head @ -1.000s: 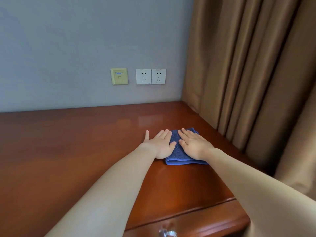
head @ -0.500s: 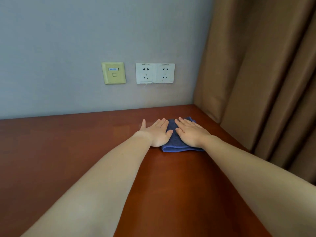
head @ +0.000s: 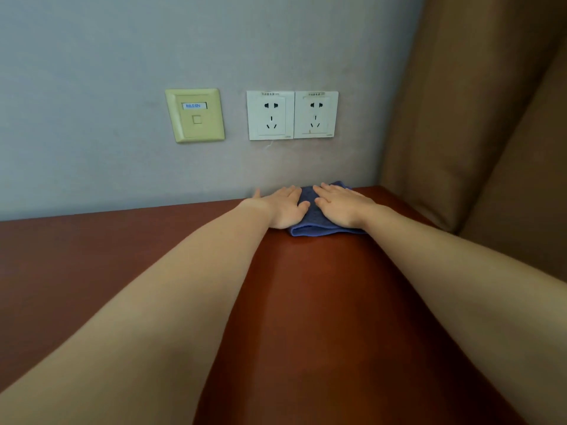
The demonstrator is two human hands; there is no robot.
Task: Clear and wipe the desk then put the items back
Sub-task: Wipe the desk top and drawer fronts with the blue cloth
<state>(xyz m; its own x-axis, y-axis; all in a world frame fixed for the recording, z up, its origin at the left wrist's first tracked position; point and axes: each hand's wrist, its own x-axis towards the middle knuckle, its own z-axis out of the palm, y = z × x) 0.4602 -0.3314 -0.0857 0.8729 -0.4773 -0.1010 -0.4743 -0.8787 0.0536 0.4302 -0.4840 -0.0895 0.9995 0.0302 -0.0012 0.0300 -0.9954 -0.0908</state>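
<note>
Wiping is in hand: the blue cloth is pressed at the table's far right corner by left hand and right hand, fingers straight, together. A nearward stroke seems needed next.

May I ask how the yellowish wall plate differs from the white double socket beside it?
The yellowish wall plate is a single unit; the white double socket is two white plates side by side. The yellowish plate carries a small label and one square port; the white socket shows pin holes. Both sit on the grey wall at one height.
</note>
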